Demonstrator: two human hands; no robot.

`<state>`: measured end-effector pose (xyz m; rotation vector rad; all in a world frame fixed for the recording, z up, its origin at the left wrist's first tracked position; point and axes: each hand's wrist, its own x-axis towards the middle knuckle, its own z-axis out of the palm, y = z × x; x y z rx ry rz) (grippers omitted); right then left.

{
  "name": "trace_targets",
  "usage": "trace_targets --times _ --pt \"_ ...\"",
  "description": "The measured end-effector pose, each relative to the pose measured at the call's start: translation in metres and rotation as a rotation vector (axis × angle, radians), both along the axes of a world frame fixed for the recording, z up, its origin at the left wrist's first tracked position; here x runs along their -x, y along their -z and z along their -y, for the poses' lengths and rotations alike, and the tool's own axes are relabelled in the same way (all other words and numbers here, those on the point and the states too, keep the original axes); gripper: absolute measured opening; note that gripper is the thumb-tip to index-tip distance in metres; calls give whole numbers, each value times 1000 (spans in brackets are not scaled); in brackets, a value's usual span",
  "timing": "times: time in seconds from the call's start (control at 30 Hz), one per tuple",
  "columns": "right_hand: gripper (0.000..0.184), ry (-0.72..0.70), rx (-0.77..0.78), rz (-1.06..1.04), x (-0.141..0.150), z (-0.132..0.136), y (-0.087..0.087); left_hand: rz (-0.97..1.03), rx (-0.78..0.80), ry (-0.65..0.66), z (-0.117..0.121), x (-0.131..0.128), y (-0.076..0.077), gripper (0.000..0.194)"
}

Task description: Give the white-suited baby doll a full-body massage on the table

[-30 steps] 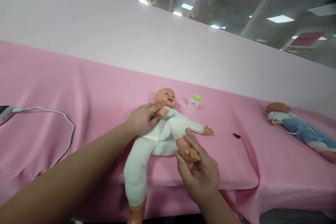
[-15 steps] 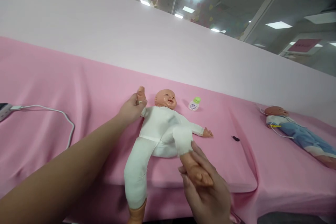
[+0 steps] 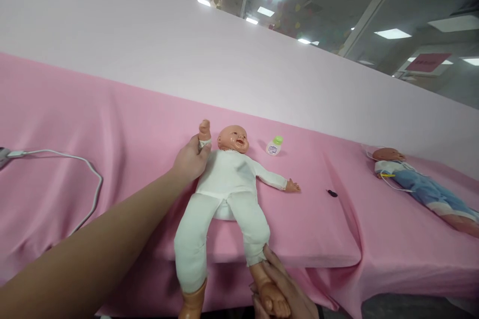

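Observation:
A baby doll [image 3: 228,174] with a white cloth body lies on its back on the pink-covered table, its head toward the wall and its lower legs past the near edge. My left hand [image 3: 191,158] is closed around the doll's arm at the left of the view, just below its raised plastic hand. At the bottom, my right hand [image 3: 286,286] grips the doll's lower leg on the right side, with the plastic foot lying against my palm. Some of my right fingers are hidden behind that leg. The doll's other arm stretches out to the right, untouched.
A small bottle with a green cap [image 3: 274,146] stands beside the doll's head. A small black object [image 3: 332,193] lies to its right. Farther right is a second doll in blue clothes [image 3: 422,184]. A white cable [image 3: 95,179] runs along the left. A white wall [image 3: 224,70] rises behind.
My right hand has moved the doll's leg down and slightly left, so the leg has gone from bent up to stretched out. My left hand keeps its hold on the arm.

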<state>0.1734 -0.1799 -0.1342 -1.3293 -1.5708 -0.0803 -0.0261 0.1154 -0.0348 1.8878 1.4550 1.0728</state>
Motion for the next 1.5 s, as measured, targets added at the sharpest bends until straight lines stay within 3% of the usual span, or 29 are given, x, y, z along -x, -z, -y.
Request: trace_targets --times 0.2,0.33,0.5,0.63,0.83,0.97,1.17,1.27,1.5 --pt "51 -1 -47 -7 -10 -29 -40 -360 -338 253 8 -7 3 57" --pt "50 1 20 -47 -11 -59 -59 -515 -413 340 6 -6 5 54" --pt "53 13 57 -126 -4 -97 -58 -536 -385 398 2 -6 7 52" --pt "56 11 56 -170 -4 -108 -52 -438 -320 400 2 -5 9 54" --pt "50 -38 -61 -152 -9 -83 -50 -106 -218 283 -4 -3 8 52" --pt "49 4 -75 -118 -6 -49 -50 100 -40 148 -14 3 7 49" --pt "50 16 -62 18 0 -7 -45 236 99 -73 -23 16 7 44" --pt "51 45 -55 62 7 4 -37 226 87 -61 -21 17 7 43" --pt "53 62 -11 72 32 15 -18 12 -113 101 -7 10 5 49"
